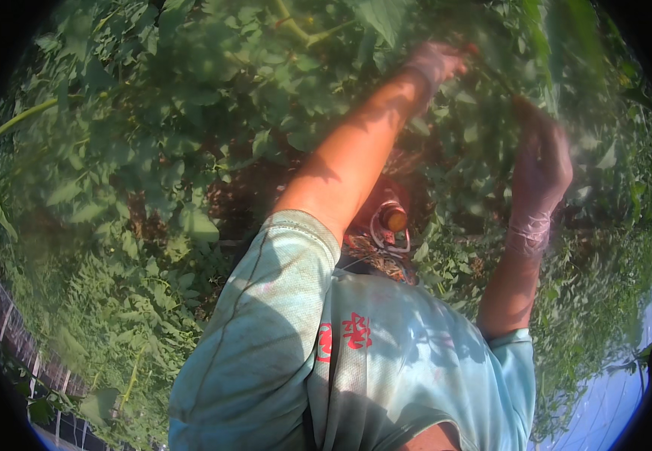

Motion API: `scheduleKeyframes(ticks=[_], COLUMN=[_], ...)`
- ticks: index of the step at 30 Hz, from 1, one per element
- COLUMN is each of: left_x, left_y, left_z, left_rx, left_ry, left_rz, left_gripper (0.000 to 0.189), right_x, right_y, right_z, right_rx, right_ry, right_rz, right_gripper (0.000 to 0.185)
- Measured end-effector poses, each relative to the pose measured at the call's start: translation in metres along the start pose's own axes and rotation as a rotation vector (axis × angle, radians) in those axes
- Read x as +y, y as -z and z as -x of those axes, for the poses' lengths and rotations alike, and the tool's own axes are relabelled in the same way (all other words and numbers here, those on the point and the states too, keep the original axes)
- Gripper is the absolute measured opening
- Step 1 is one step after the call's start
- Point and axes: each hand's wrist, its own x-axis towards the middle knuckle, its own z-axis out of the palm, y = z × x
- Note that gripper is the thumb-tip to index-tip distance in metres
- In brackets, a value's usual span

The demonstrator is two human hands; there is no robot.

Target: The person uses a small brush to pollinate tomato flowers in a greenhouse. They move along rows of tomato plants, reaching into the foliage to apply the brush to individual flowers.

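Observation:
My left hand (438, 62), in a thin translucent glove, reaches into the leafy plants at the upper middle. A small red thing (470, 49), possibly a tomato, is at its fingertips; blur hides whether they grip it. To the right, my right hand (540, 149), also thinly gloved, is raised with its fingers drawn together. A thin green stem (498, 80) runs from near the red thing to these fingertips, which seem to pinch it. Tomato-like foliage (218, 107) surrounds both hands.
Below my left forearm is a red object (382, 194) with a round brown part (394, 219) and a pale loop (379, 234), beside patterned fabric (385, 259). A thick green stem (27, 117) crosses the left edge. Dense plants (579, 282) stand at the right.

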Motion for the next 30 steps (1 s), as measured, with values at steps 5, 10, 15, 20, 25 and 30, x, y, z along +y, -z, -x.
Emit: scheduleKeyframes(ticks=[5,10,15,20,25,30], left_x=[-0.007,-0.007,-0.011,-0.011,0.002,-0.009], left_y=[0.001,-0.005,-0.004,0.005,0.002,0.009], left_z=[-0.003,-0.002,-0.01,-0.005,0.023,-0.005], left_rx=[-0.027,-0.007,0.016,-0.032,0.025,0.129], left_ry=[-0.077,-0.028,-0.017,-0.118,-0.092,-0.15], left_rz=[0.013,0.015,0.051,-0.075,-0.151,-0.151], left_gripper=[0.026,0.026,0.026,0.03,0.037,0.033], right_x=[0.004,0.004,0.013,0.013,0.014,-0.011], right_y=[-0.001,0.01,0.007,0.001,0.011,0.031], right_z=[0.003,0.001,0.003,0.001,0.009,0.003], right_rx=[0.001,0.087,0.045,0.037,-0.017,0.063], right_ry=[-0.018,0.086,0.008,-0.016,-0.037,-0.006], right_rz=[-0.025,-0.069,-0.059,0.015,0.055,-0.033], right_gripper=[0.019,0.022,0.022,0.021,0.021,0.017])
